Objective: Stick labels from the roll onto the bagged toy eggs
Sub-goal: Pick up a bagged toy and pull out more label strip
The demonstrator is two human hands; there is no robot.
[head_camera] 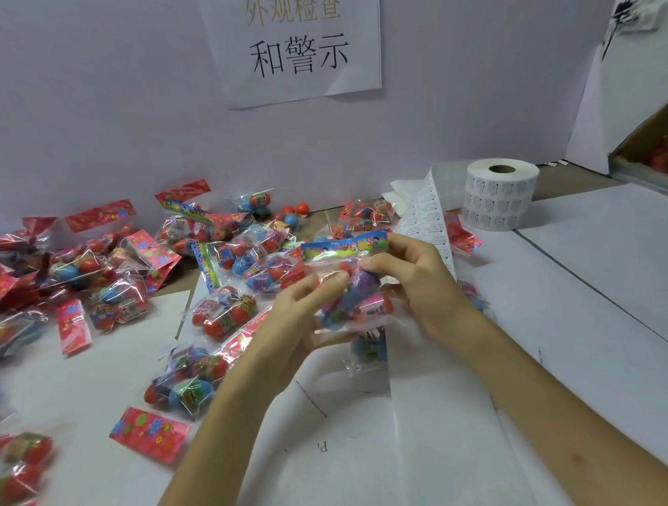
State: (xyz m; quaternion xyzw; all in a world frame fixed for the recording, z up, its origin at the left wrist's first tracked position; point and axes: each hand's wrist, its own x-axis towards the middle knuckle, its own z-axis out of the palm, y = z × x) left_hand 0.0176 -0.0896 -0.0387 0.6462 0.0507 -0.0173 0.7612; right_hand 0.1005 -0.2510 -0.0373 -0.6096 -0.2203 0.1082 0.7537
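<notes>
Bag of toy eggs: held up over the bench, near the middle of the view. Left hand clamped on its left side, thumb pressed against the front; right hand clamped on its right side, fingers curled over the coloured header. Pale patch under the left thumb, possibly a label being rubbed down; too blurred to be sure. Judged part-way through this one bag, not yet set down. Spread to the left, a heap of bags; impossible to tell which carry labels, so no count of done against left. Just behind the right hand, a loose strip of labels trailing from the roll, thick with labels, so plenty to go. Farther back, loose eggs by the wall and a paper sign.
</notes>
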